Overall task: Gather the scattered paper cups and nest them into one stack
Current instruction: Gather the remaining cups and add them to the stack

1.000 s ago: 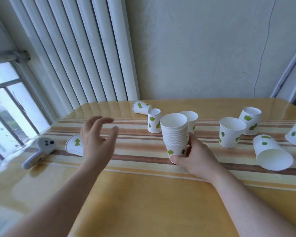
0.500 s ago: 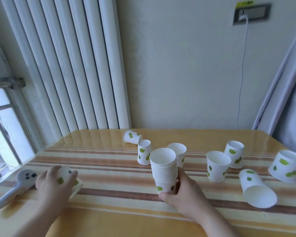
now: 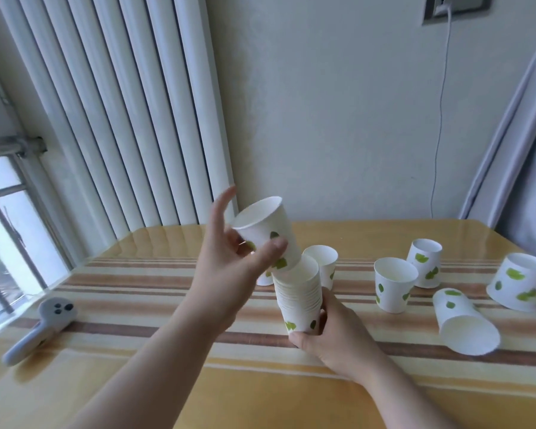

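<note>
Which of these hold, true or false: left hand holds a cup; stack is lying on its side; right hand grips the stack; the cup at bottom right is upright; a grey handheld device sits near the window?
1. Left hand holds a cup: true; it is tilted, its base at the stack's mouth.
2. Stack is lying on its side: false; it stands roughly upright on the table.
3. Right hand grips the stack: true, near its base.
4. Bottom-right cup is upright: false; it lies on its side, mouth toward the camera.
5. Grey device sits near the window: true.
</note>
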Available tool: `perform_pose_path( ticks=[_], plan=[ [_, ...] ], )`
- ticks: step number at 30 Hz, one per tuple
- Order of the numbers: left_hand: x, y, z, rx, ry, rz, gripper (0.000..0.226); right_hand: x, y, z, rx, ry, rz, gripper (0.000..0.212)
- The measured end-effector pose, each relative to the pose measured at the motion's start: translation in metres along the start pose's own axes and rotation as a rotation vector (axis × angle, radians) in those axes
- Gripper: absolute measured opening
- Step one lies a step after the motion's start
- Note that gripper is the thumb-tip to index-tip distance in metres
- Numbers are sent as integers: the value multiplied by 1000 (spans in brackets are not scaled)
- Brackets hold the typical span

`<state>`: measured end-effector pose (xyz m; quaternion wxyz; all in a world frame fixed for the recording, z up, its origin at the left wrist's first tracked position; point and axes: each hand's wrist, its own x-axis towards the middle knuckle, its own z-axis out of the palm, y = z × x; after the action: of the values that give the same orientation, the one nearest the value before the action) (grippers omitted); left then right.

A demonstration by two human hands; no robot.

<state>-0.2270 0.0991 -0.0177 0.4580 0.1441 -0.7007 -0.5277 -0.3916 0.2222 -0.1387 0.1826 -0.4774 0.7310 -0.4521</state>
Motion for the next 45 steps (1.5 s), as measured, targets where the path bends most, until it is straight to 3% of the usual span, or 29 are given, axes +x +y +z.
perform_pose_path(
  ticks=[5,10,15,17,20,25,27,29,31,33,36,39,45],
  plan=[
    [-9,-15,26,371,-100,34,99,0,-1,-1,0,-6,9,55],
    [-17,-36,19,358,-57,-72,103,1,-3,-2,2,-22,-5,55],
    [-28,-56,6,235,-141,-168,134,1,-1,-1,37,-19,20,68],
    [-37,-68,5,254,-243,-266,119,-1,-3,0,32,-23,11,66],
    [-49,-89,8,366,-331,-334,64,-2,-5,2,-65,-28,-13,55],
    [-51,-104,5,416,-171,-245,49,-3,4,3,-101,-53,-71,64],
    [-51,-109,1,392,-93,-243,45,-5,6,2,-80,113,-100,64],
    [-51,-112,-3,422,-48,-200,45,-4,6,-5,-60,412,-174,69],
    [-46,-113,-8,493,-39,-117,45,1,2,-23,-164,673,-210,56],
    [-42,-113,-11,523,-26,-88,42,12,-4,-50,-258,753,-89,51],
    [-41,-116,-11,507,-17,-99,47,28,-11,-84,-470,609,226,67],
    [-42,-119,-12,491,-37,-102,63,35,-12,-99,-736,450,385,72],
    [-42,-120,-12,464,-42,-117,61,27,-7,-97,-959,301,325,64]
  ],
)
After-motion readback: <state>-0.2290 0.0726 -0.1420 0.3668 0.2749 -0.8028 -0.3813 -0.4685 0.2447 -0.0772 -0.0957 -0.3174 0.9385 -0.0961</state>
